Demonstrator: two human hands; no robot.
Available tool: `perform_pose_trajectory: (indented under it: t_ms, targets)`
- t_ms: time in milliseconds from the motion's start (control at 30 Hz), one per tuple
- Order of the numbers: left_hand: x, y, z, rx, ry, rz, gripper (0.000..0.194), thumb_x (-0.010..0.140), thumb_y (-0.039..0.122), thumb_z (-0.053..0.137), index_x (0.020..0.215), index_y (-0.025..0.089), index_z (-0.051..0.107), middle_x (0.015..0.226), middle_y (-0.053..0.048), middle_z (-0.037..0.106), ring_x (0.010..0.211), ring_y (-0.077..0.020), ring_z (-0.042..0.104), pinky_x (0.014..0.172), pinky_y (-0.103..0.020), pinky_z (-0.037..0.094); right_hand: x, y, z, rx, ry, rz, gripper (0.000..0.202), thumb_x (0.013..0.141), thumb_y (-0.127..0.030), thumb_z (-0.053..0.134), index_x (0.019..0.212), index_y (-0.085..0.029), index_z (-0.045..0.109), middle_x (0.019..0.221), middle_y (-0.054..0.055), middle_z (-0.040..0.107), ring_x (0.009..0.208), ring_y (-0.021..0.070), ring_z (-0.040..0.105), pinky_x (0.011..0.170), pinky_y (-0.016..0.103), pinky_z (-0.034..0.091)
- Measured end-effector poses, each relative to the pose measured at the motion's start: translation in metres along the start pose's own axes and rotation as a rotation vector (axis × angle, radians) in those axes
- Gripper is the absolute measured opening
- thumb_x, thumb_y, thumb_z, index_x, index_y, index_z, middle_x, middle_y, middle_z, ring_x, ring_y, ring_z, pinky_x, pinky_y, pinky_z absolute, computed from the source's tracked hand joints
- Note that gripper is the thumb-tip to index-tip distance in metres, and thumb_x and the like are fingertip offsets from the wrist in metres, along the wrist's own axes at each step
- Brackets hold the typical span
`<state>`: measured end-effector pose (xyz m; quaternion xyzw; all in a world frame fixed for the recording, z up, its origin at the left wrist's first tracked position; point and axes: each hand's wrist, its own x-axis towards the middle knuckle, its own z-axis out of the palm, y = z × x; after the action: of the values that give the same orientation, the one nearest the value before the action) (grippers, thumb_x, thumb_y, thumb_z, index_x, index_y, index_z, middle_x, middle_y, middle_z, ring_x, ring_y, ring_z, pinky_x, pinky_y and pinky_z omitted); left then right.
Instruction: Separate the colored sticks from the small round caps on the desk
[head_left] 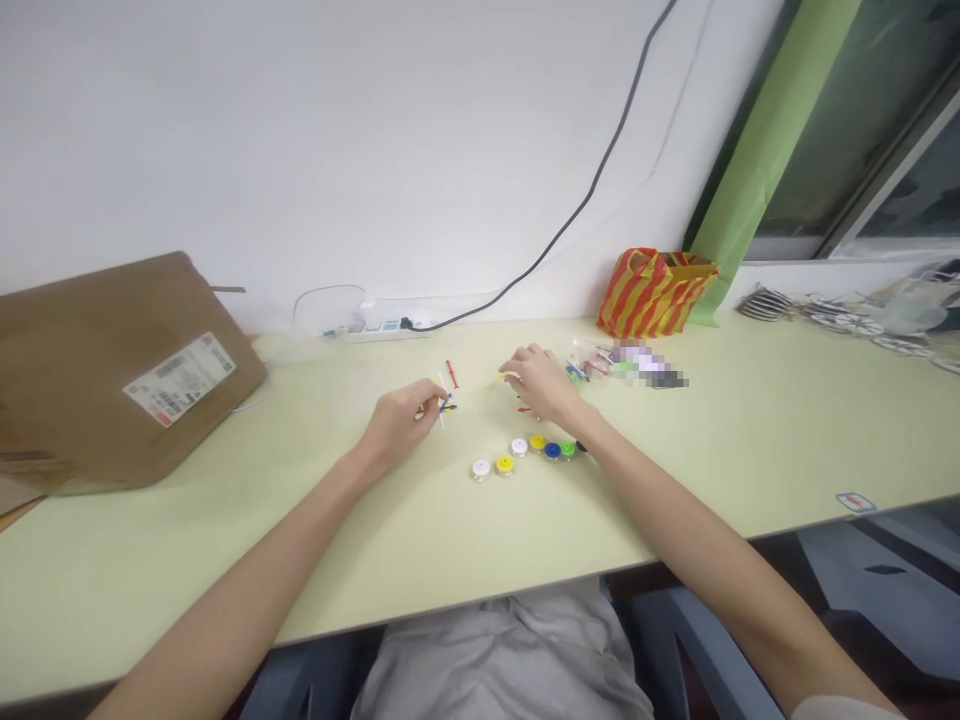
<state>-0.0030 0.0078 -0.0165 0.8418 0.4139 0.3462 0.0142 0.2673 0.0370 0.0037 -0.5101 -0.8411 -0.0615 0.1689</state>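
So the small white, blue and yellow plastic pieces [442, 420] are bunched right at the fingertips of the person's left hand [405, 415], just past the thumb. Those fingers are drawn in close together, but honestly I can't tell from here if they're actually clamped on anything. A thin red plastic piece [451, 374] lies on the table just beyond that bunch.

Over on the other side, the right hand [538, 383] is curled palm-down, with a tiny yellow plastic piece [503, 376] right by its fingertips. Can't tell whether that one's gripped either. A little red arrow-shaped piece [524, 409] sits just below that hand, and a jumble of mixed coloured plastic bits [576, 372] is on its far right side.

Nearer the person there's a bunch of small round discs in white, yellow, blue and green [505, 465]. All this is on a long pale yellow-green table [420, 530], with a big brown cardboard box [82, 370] way off left and a red-and-yellow striped bag [649, 298] back by the wall.
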Motion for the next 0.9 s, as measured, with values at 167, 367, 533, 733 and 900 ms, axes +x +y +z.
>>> perform_pose_trajectory:
  t_ms: [167,367,533,733,900]
  targets:
    - [0.000,-0.012,-0.005,0.083,-0.009,-0.067,0.024,0.093,0.018,0.044,0.095,0.021,0.067,0.090,-0.003,0.070,0.079,-0.0169,0.064,0.075,-0.029,0.047,-0.004,-0.006,0.000,0.021,0.016,-0.010,0.036,0.104,-0.020,0.040,0.126,-0.020,0.068,0.123,0.014,0.065,0.117,0.0274,0.050,0.097,0.039,0.034]
    - [0.001,-0.029,-0.012,0.255,-0.086,-0.066,0.028,0.093,0.017,0.041,0.098,0.020,0.068,0.105,-0.009,0.067,0.098,-0.0244,0.063,0.087,-0.037,0.047,-0.004,0.002,0.009,0.014,-0.033,0.020,0.036,0.102,-0.013,0.042,0.125,-0.020,0.069,0.121,0.013,0.067,0.117,0.0264,0.052,0.097,0.038,0.036]
    - [0.001,-0.036,-0.015,0.336,-0.162,-0.034,0.032,0.093,0.012,0.038,0.101,0.019,0.068,0.108,-0.011,0.064,0.103,-0.0268,0.061,0.090,-0.040,0.046,-0.003,0.000,0.015,0.020,-0.039,0.010,0.038,0.102,-0.014,0.039,0.126,-0.020,0.069,0.123,0.013,0.068,0.118,0.0265,0.053,0.097,0.038,0.038]
    - [0.000,-0.029,-0.011,0.267,-0.213,-0.018,0.035,0.091,0.008,0.036,0.099,0.019,0.068,0.108,-0.010,0.063,0.103,-0.0259,0.061,0.090,-0.040,0.046,0.022,0.004,0.027,-0.042,-0.125,-0.004,0.041,0.096,-0.008,0.045,0.127,-0.018,0.069,0.124,0.013,0.071,0.120,0.0262,0.057,0.099,0.035,0.040]
    - [-0.001,-0.026,-0.009,0.226,-0.214,-0.030,0.036,0.089,0.005,0.036,0.100,0.019,0.068,0.108,-0.010,0.063,0.104,-0.0256,0.060,0.090,-0.040,0.047,0.061,0.012,0.036,-0.054,-0.220,-0.004,0.036,0.094,-0.013,0.053,0.125,-0.019,0.071,0.125,0.012,0.071,0.119,0.0254,0.061,0.096,0.031,0.044]
